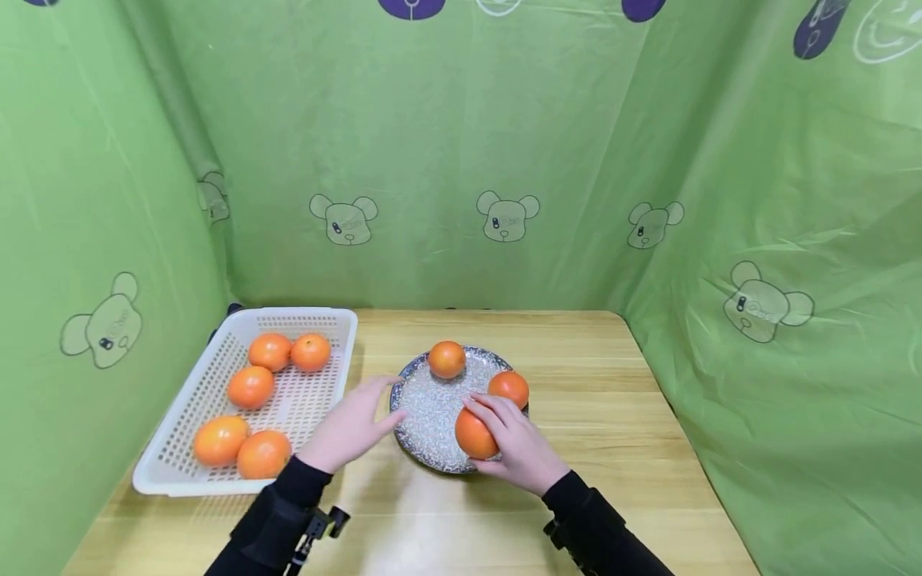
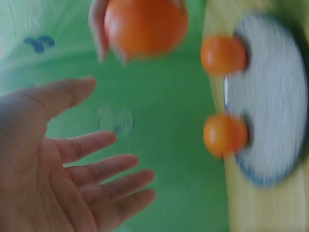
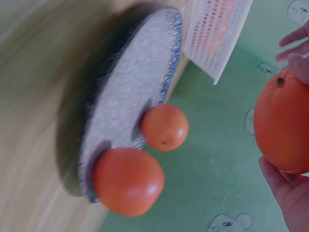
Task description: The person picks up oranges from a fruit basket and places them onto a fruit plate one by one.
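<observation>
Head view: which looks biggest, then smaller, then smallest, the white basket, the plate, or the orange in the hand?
1. White basket, clearly the biggest.
2. Plate.
3. Orange that the right hand holds, the smallest. It sits nearest the camera, yet the order is plain.

wooden table (image 1: 591, 400) bears a white basket (image 1: 183, 460) and speckled plate (image 1: 432, 416).

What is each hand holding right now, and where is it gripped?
The right hand grips an orange around its side, over the plate. The left hand holds nothing, fingers spread.
</observation>
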{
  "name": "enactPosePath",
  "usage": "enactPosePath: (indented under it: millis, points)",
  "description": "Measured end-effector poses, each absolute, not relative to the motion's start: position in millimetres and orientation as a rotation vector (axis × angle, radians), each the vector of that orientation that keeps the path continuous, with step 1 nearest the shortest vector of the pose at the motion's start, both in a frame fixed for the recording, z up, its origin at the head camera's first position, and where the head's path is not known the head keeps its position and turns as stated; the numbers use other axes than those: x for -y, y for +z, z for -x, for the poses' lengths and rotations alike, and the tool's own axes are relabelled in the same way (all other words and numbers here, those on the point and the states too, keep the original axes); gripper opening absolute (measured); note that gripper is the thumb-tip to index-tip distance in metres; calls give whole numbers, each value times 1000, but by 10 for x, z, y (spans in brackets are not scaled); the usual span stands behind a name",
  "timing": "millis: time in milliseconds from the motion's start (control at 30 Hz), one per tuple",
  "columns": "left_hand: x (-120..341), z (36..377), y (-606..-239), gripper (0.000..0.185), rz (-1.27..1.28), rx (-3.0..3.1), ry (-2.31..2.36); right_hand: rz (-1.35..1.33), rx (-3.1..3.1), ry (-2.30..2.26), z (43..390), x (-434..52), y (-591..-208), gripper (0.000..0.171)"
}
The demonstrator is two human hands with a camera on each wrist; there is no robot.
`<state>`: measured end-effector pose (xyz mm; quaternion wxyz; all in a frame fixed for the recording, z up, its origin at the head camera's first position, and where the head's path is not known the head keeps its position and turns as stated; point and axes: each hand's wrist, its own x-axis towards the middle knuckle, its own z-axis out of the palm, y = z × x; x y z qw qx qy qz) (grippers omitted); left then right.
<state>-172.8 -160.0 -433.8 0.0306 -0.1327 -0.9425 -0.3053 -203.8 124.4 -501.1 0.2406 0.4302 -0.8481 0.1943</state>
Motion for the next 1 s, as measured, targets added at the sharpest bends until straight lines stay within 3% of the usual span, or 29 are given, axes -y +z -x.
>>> enactPosePath:
  millis: [200, 400, 1000]
  points:
    - [2092, 1785, -4393, 49, 221, 2861, -664, -1134, 2412, 557, 2025, -1381, -5089, 87]
    - [2391, 1791, -4507, 59, 115, 2807, -440, -1064, 2475, 593, 2028, -1520, -5174, 91]
    - [2503, 1724, -4623, 59, 123, 2817, -412, -697, 2855, 596, 2507, -1665, -5509, 88]
